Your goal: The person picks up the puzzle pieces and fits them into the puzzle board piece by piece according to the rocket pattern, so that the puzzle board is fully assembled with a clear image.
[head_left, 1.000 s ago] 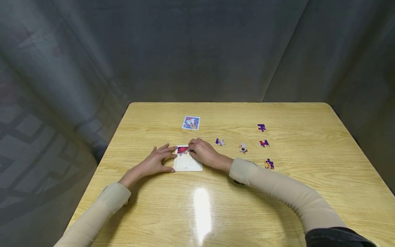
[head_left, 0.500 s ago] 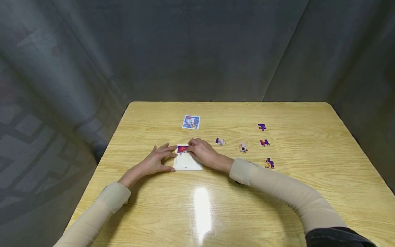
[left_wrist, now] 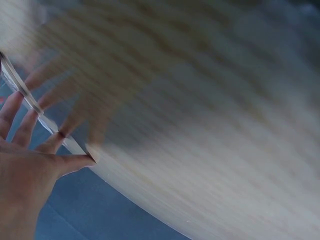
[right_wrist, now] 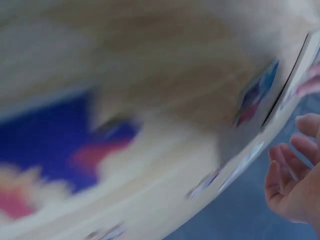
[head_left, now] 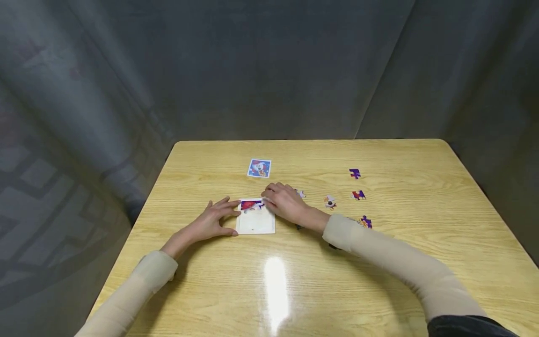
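A white square puzzle tray (head_left: 257, 223) lies on the table, with joined red and purple jigsaw pieces (head_left: 251, 205) along its far side. My left hand (head_left: 212, 219) rests along the tray's left edge, fingers spread; in the left wrist view the fingertips of that hand (left_wrist: 25, 175) touch the edge. My right hand (head_left: 285, 202) lies over the tray's far right corner. In the right wrist view the fingers of this hand (right_wrist: 295, 175) are loosely bent, and nothing shows between them. Just behind it is a purple and white jigsaw piece (head_left: 300, 193), partly hidden.
A small picture card (head_left: 258, 168) lies beyond the tray. To the right are loose jigsaw pieces: one with an eye (head_left: 330, 201), a red and purple one (head_left: 358, 194), a purple one (head_left: 355, 173) and an orange and purple one (head_left: 365, 222), partly behind the sleeve.
My right hand has moved a little right, off the pieces in the tray, and its pinching fingers have loosened. More of the joined strip shows. The left hand stays at the tray's edge.
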The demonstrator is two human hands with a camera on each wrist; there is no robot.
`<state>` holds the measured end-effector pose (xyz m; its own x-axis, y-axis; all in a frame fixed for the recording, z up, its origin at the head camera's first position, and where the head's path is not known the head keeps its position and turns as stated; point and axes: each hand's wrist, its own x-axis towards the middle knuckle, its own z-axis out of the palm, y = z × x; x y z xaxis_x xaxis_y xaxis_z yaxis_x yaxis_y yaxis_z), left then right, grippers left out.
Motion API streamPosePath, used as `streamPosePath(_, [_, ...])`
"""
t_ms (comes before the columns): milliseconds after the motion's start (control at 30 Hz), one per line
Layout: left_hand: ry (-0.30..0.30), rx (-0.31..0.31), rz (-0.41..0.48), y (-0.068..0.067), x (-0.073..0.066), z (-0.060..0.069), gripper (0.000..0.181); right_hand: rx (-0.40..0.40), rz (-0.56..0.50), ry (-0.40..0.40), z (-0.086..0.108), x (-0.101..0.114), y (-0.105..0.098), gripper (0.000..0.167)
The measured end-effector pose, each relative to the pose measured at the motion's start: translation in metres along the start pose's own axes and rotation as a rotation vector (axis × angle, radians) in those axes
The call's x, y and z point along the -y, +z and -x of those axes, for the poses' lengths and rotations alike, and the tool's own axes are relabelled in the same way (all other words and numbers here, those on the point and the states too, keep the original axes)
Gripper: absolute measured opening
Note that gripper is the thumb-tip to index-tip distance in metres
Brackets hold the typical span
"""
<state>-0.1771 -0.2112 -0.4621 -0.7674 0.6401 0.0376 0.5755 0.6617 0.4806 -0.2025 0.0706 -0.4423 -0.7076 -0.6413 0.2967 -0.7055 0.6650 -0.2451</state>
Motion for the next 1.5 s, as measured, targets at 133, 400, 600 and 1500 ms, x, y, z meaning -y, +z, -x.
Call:
streamPosePath(133, [-0.004, 0.015, -0.005, -0.001, 0.0, 0.001, 0.056, -0.066, 0.007, 0.053, 0.011, -0.021, -0.011, 0.026])
streamPosePath(400, [-0.016, 0.029, 0.004, -0.003, 0.0, 0.002, 0.056, -0.138, -0.044, 0.22, 0.043, -0.069, -0.033, 0.028])
streamPosePath(600, [-0.021, 0.026, 0.01, -0.004, 0.0, 0.002, 0.055, -0.174, -0.145, 0.371, 0.072, -0.108, -0.049, 0.032])
streamPosePath(1500, [-0.021, 0.032, 0.008, -0.001, 0.001, -0.002, 0.056, -0.069, -0.29, 0.689, 0.121, -0.187, -0.078, 0.07])
